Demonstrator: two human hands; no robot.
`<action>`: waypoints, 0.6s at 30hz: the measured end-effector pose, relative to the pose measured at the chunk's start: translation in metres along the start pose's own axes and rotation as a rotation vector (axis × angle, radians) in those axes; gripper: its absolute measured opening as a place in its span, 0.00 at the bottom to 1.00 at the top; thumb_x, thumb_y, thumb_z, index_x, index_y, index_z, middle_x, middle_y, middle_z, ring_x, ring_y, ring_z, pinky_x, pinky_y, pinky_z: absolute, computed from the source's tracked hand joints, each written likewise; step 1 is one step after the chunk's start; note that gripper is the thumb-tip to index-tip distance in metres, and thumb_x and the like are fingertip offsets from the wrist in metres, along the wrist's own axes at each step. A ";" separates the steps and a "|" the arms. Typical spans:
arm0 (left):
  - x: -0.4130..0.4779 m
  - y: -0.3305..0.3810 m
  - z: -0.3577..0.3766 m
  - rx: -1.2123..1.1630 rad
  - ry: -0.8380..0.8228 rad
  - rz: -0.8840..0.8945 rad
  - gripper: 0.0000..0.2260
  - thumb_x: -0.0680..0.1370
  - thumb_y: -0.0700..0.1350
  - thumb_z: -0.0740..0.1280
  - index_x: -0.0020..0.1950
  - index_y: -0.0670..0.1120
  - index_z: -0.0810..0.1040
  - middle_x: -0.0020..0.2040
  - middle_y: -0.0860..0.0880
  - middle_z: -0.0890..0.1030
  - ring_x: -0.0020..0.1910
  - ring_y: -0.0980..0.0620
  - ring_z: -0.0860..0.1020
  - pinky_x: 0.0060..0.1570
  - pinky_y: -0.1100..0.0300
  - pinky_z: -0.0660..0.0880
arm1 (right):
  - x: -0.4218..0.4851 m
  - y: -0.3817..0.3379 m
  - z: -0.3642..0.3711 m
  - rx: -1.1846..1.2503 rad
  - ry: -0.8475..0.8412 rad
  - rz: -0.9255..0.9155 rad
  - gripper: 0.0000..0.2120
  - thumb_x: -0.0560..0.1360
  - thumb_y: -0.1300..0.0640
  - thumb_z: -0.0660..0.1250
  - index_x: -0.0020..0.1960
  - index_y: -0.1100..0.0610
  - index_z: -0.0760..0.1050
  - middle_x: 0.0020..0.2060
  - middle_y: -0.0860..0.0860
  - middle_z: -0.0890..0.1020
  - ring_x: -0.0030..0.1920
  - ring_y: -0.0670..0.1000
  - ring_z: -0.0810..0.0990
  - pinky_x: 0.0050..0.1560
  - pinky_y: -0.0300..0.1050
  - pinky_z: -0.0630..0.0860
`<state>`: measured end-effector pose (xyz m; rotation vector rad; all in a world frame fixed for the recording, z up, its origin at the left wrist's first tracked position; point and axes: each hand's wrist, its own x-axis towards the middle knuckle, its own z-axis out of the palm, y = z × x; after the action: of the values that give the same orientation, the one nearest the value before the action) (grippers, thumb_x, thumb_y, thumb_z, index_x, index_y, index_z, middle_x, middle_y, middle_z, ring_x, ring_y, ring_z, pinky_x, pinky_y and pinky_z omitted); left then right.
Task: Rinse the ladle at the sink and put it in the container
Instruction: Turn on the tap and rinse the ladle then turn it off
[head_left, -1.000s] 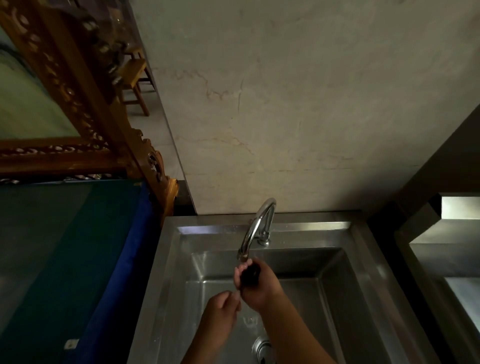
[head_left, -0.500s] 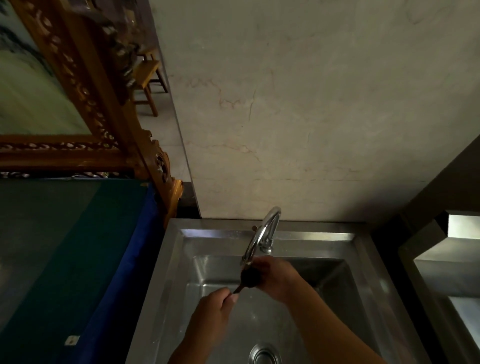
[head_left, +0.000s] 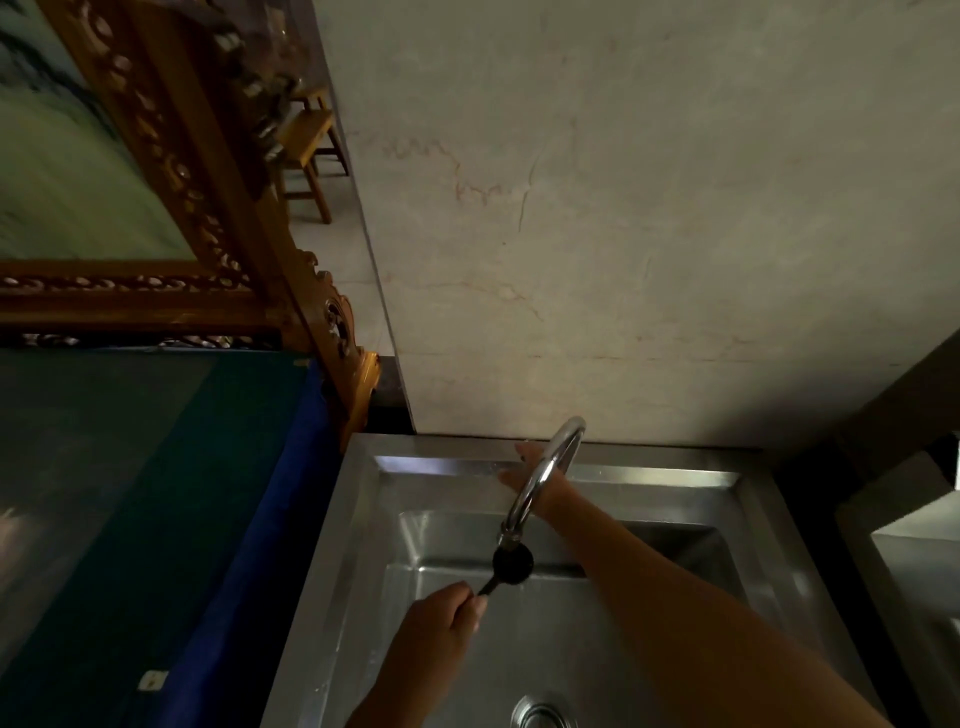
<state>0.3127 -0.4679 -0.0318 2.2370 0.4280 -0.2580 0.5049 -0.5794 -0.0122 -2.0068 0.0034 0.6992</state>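
Ladle (head_left: 511, 564) in left hand (head_left: 434, 636), under tap (head_left: 540, 478).

A home kitchen is showing here: a steel sink (head_left: 363, 519) with a curved tap (head_left: 540, 478) is sitting lower centre against a marbled wall (head_left: 649, 234), while a carved wooden frame (head_left: 171, 156) and stool (head_left: 306, 150) are standing upper left

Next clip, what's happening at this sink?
A person stands at a stainless steel sink. The left hand holds a dark ladle by its handle, bowl directly under the curved chrome faucet spout. The right hand reaches behind the faucet toward its base, fingers extended. Whether water is running cannot be told. No container is in view.
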 end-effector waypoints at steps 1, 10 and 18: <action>0.000 0.000 0.000 -0.006 -0.002 0.005 0.14 0.79 0.48 0.64 0.34 0.48 0.71 0.28 0.52 0.73 0.28 0.60 0.71 0.33 0.64 0.64 | 0.001 -0.001 0.000 -0.001 -0.021 0.014 0.29 0.77 0.63 0.68 0.74 0.63 0.60 0.72 0.63 0.67 0.70 0.62 0.68 0.70 0.54 0.68; 0.005 0.001 0.005 0.057 -0.020 -0.025 0.16 0.79 0.50 0.63 0.32 0.52 0.67 0.27 0.54 0.72 0.28 0.62 0.71 0.34 0.64 0.64 | -0.004 0.016 0.004 -0.429 0.045 -0.123 0.19 0.78 0.61 0.64 0.67 0.64 0.69 0.65 0.61 0.72 0.66 0.60 0.71 0.67 0.49 0.68; -0.002 0.013 0.002 0.049 -0.027 0.018 0.15 0.80 0.50 0.62 0.33 0.51 0.67 0.27 0.52 0.69 0.26 0.59 0.68 0.30 0.63 0.61 | -0.013 0.034 0.003 -0.709 0.012 -0.254 0.20 0.77 0.59 0.64 0.68 0.62 0.68 0.67 0.61 0.72 0.67 0.59 0.71 0.68 0.51 0.71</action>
<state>0.3156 -0.4776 -0.0234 2.2810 0.3907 -0.2921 0.4833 -0.5985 -0.0340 -2.6173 -0.5523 0.5647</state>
